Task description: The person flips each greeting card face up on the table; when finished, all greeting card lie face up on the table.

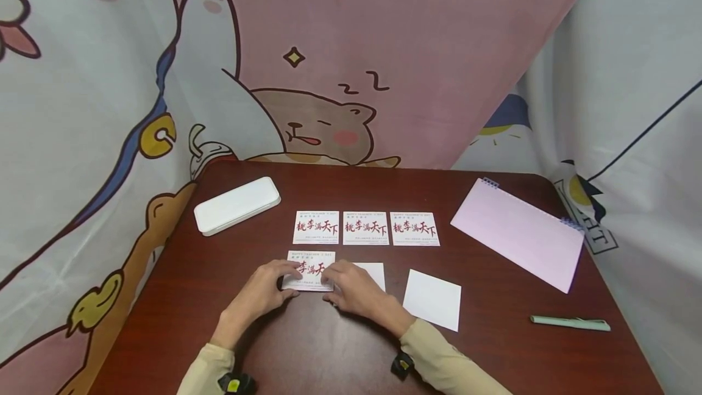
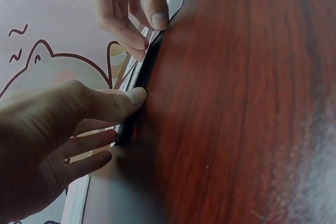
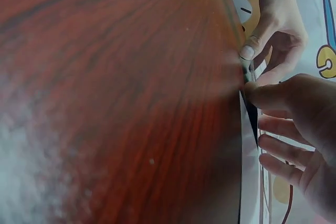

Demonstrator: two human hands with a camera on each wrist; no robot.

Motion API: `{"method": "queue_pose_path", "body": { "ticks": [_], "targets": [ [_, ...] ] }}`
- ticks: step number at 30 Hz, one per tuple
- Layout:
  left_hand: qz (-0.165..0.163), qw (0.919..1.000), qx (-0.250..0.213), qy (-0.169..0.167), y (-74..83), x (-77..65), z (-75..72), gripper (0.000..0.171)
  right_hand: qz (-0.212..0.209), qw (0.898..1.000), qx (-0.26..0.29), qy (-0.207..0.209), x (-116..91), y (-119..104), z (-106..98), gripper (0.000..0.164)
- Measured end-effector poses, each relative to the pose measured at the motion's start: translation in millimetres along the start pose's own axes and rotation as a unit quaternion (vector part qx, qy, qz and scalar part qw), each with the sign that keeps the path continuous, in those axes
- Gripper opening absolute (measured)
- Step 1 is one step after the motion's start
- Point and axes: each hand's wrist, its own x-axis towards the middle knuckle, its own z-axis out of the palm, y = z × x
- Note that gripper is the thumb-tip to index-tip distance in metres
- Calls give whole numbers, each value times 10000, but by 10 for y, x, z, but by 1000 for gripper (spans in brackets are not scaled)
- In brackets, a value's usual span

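Note:
Both hands are at a square white card [image 1: 311, 257] with red Chinese characters, near the middle of the table. My left hand [image 1: 267, 285] pinches its left side, and my right hand [image 1: 355, 288] pinches its right side. Seen from the left wrist, the left thumb [image 2: 137, 96] lies along the card's near edge, with a dark shadow under that edge. In the right wrist view the right hand [image 3: 310, 129] has its thumb at the same edge, close to the left thumb. A blank white card [image 1: 376, 273] lies partly hidden behind the right hand.
Three similar printed cards [image 1: 365, 228] form a row farther back. Another blank card [image 1: 432, 300] lies right of the hands. A white case [image 1: 237, 206] is at the back left, a pink spiral notebook [image 1: 518, 233] at the right, and a green pen [image 1: 570, 323] nearer the front.

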Motion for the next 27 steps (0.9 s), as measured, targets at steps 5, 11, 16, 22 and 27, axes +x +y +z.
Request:
{"method": "queue_pose_path", "body": {
  "ticks": [5,11,16,22,27],
  "targets": [
    [45,9999,143,18,55,4,16,37,-28,9998,58,175,-55,22,-121,37],
    [580,9978,321,17,265,138,133,41,563,9981,-98,-251,-208,127,-350,57],
    [873,9956,280,-185,510,295,254,44,1174,9892,-232,-845,-328,225,-480,76],
    [970,9929,521,-460,730,437,398,60,1584,9811,-219,-1093,-360,283,-535,77],
    [984,9914,635,-590,810,509,502,69,1646,9784,-291,-1215,-355,307,-579,82]
  ]
}}
